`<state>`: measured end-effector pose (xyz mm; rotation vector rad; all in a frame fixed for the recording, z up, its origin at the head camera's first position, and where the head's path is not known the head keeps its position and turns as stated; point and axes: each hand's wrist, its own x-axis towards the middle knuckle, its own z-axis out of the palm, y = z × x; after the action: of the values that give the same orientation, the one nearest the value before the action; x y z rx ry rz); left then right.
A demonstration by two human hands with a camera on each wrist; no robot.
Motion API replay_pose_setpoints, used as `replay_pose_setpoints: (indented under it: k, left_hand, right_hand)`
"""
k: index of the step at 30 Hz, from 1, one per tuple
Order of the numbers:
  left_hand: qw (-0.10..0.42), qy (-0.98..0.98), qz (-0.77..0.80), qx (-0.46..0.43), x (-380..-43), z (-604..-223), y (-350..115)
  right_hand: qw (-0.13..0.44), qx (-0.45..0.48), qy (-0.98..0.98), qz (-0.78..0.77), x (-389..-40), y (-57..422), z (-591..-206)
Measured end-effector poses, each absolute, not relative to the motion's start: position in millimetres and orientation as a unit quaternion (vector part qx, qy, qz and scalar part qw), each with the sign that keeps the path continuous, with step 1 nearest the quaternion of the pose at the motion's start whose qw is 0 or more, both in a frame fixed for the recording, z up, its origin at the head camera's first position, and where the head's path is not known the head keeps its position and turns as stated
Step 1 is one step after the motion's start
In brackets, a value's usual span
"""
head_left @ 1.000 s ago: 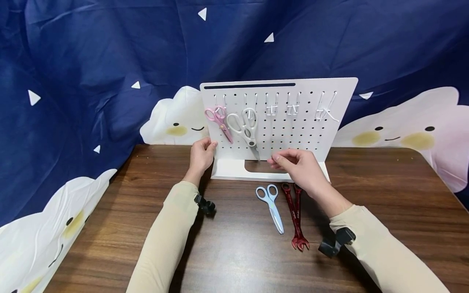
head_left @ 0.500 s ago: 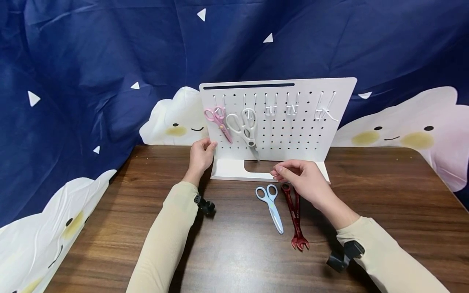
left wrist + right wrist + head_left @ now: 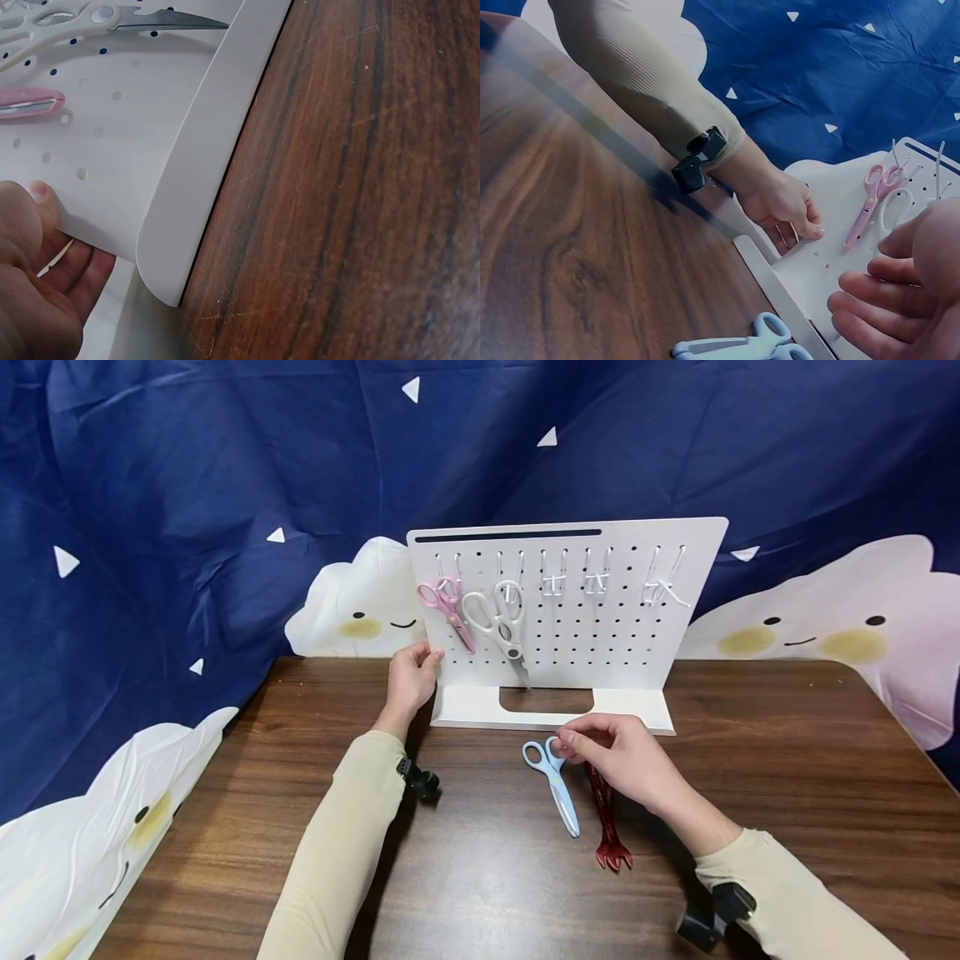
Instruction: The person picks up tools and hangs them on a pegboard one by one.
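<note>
My left hand (image 3: 411, 681) pinches the left edge of a white pegboard (image 3: 570, 677), thumb on its front and fingers behind, as the left wrist view shows. My right hand (image 3: 622, 760) hovers over the table in front of the board, its fingers loosely bent and holding nothing. In the head view its fingertips overlap one handle loop of the light blue scissors (image 3: 560, 789). Two dark red wrenches (image 3: 609, 827) lie just right of those scissors, their upper ends hidden under the hand. Pink scissors (image 3: 453, 610) and white scissors (image 3: 512, 647) hang from the board's left hooks.
Further right on the pegboard are several white wire hooks (image 3: 553, 585) with nothing hung on them. Its base (image 3: 465, 706) stands on the brown wooden table (image 3: 787, 760). A dark blue cloth (image 3: 225, 460) with cloud prints hangs behind.
My right hand has moved down from the pegboard's lower part to the blue scissors' handles, now covering the wrenches' upper ends. My left hand stays on the board's edge.
</note>
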<state>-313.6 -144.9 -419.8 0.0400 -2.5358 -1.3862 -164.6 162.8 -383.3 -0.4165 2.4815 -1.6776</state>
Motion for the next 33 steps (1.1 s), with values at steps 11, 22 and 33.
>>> replay_pose_setpoints:
  k: [11, 22, 33]
  left_hand:
    - [0.129, -0.872, -0.473, 0.011, -314, -418, -144]
    - [0.132, -0.87, -0.475, 0.011, -313, -419, -146]
    - [0.129, -0.868, -0.479, 0.011, -314, -420, -145]
  right_hand:
    - [0.09, -0.141, 0.81, -0.562, -154, 164, -390]
    - [0.137, -0.148, 0.8, -0.565, -147, 160, -405]
    - [0.162, -0.129, 0.809, -0.55, -142, 159, -411]
